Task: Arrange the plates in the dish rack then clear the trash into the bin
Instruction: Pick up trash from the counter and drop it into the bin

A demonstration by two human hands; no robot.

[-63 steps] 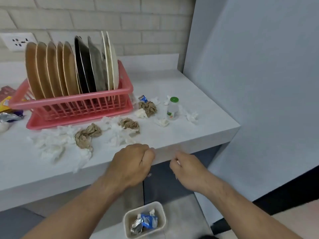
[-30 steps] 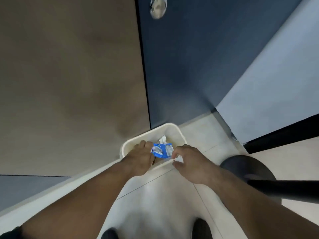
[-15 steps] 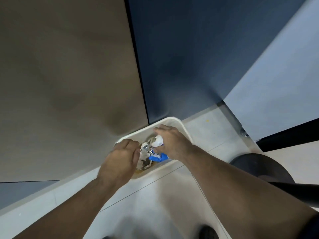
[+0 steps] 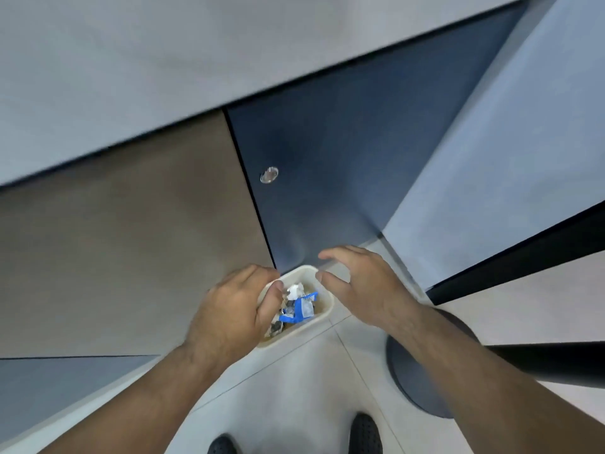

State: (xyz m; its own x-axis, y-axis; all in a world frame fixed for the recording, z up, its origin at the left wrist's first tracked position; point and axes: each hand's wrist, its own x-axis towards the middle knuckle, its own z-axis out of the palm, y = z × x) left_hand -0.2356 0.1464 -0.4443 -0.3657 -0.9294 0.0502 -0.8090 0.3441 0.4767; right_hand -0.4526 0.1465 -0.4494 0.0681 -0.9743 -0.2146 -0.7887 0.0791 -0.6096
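A small cream bin [image 4: 322, 314] stands on the floor against the cabinet base. Inside it lie a blue wrapper [image 4: 299, 310], a white paper wad [image 4: 296, 289] and other scraps. My left hand [image 4: 234, 309] hovers over the bin's left side with its fingers curled loosely downward, and nothing shows in it. My right hand [image 4: 363, 283] is raised above the bin's right rim, fingers spread and holding nothing. The dish rack and plates are out of view.
A brown cabinet door [image 4: 131, 240] and a dark blue door with a round knob [image 4: 269, 175] rise behind the bin. The white counter edge [image 4: 163, 77] runs overhead. A round black stool base [image 4: 422, 365] sits at the right, and my shoes [image 4: 365, 434] are below.
My right hand has lifted out of the bin and opened to the right. The left hand stays over the bin's left side. The view has tilted up, showing the counter edge.
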